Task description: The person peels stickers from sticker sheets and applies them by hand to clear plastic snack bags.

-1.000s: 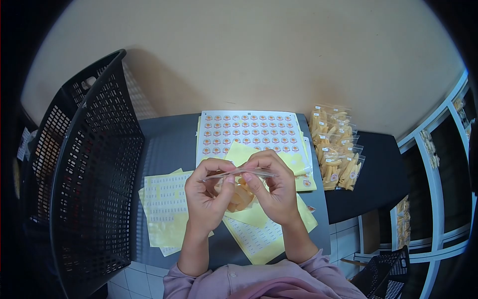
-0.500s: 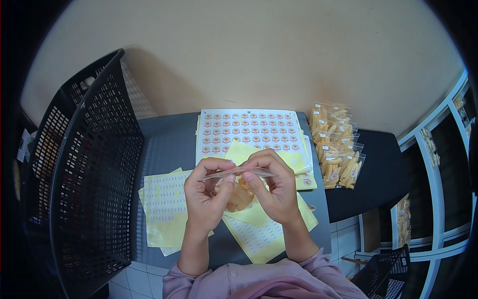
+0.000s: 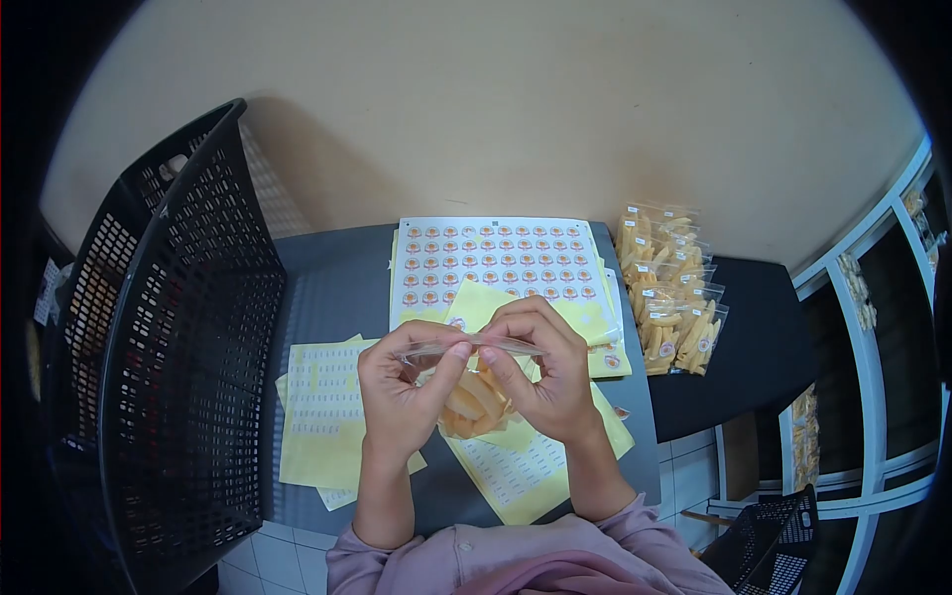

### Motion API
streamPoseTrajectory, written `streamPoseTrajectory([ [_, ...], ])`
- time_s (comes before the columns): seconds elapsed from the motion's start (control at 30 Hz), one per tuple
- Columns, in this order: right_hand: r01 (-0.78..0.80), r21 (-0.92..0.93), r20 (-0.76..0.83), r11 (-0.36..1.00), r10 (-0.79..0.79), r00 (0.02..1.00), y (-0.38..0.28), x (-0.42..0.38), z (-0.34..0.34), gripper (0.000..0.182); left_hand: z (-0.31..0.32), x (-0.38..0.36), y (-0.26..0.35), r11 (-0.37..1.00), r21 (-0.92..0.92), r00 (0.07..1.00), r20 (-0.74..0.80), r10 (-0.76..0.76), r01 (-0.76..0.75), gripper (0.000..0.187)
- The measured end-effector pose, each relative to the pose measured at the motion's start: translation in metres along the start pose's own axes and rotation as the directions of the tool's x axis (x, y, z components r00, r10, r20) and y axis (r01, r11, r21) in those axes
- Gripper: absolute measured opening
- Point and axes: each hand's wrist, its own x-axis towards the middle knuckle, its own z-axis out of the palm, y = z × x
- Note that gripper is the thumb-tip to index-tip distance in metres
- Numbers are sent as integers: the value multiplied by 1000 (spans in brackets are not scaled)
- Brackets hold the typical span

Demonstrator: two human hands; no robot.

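A clear plastic bag (image 3: 473,405) of pale yellow snack sticks hangs between my hands over the table. My left hand (image 3: 412,382) pinches its top edge between thumb and fingers. On the other side of that edge, my right hand (image 3: 540,372) pinches too, the thumbs close together near the middle. Beneath the bag lie yellow-backed label sheets (image 3: 511,476). Behind my hands is a white sheet of round orange logo stickers (image 3: 496,260), and a sheet of small printed labels (image 3: 322,416) is beside my left forearm.
Filled snack bags (image 3: 669,297) with labels are piled at the table's right. A large black perforated basket (image 3: 188,327) stands at the left. At the right are white-framed shelves (image 3: 873,446) and a smaller black basket (image 3: 764,540) low down. A beige wall (image 3: 516,119) rises behind the table.
My left hand has shifted slightly left, and more of the snack sticks in the bag shows below my hands. The left label sheet has slid a little left. Both hands still pinch the bag's top.
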Motion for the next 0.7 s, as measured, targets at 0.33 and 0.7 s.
streamPoseTrajectory([
  [0.33, 68, -42, 26, 997, -67, 997, 0, 2, -3, 10, -1, -1, 2, 999, 30, 1000, 20, -23, 22, 6],
  [0.7, 73, 7, 42, 997, -74, 996, -24, -15, -4, 8, -9, -22, 26, 999, 39, 994, 106, 20, -24, 4],
])
